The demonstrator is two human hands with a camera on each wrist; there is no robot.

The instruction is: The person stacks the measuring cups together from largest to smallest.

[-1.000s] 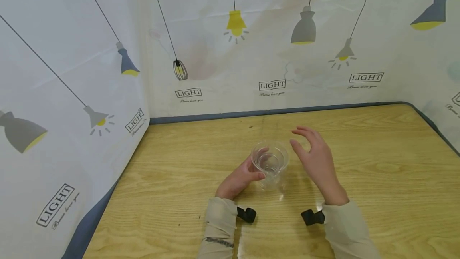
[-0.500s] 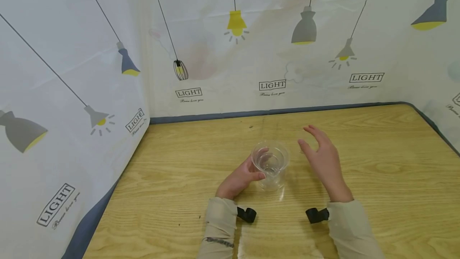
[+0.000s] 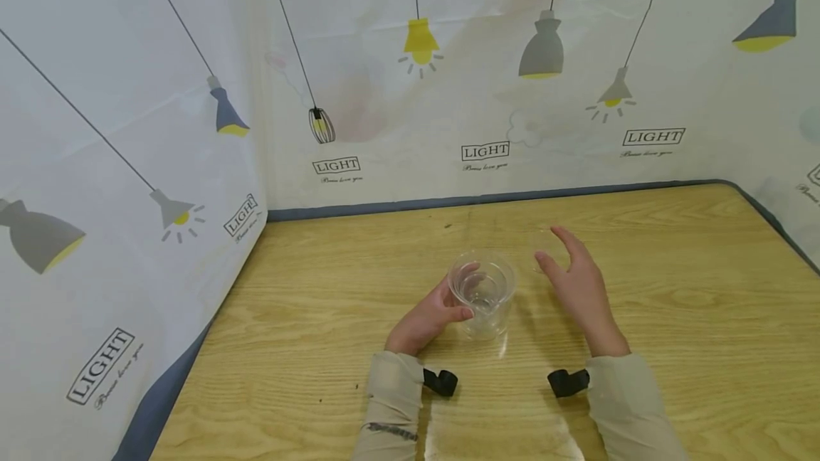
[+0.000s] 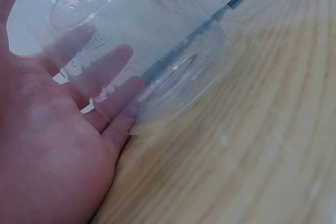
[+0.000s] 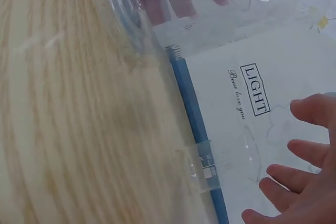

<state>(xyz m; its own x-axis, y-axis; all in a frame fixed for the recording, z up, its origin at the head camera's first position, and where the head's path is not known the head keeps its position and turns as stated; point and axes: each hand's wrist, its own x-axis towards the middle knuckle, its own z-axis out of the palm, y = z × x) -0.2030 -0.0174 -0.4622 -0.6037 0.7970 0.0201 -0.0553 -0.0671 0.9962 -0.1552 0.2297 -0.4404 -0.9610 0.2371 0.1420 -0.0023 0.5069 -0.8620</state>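
A large clear plastic cup (image 3: 490,297) stands upright on the wooden table in the head view. My left hand (image 3: 426,315) grips its left side, thumb in front and fingers wrapped behind. Through the cup's wall, the left wrist view shows those fingers (image 4: 113,61). My right hand (image 3: 579,290) is to the right of the large cup, its fingers and thumb apart. In the right wrist view a small clear cup (image 5: 226,166) with printed scale marks stands near the right fingertips. Whether they touch it cannot be told. Any contents of the large cup are hard to make out.
The wood-grain table (image 3: 288,347) spreads around both hands. A white printed curtain (image 3: 384,105) with a blue lower edge (image 3: 384,206) borders it at the back and sides. A black wrist mount (image 3: 440,382) sits at the left cuff, and another mount (image 3: 566,383) at the right.
My right hand has moved a little to the right, away from the large cup. My left hand and the large cup have stayed in place.
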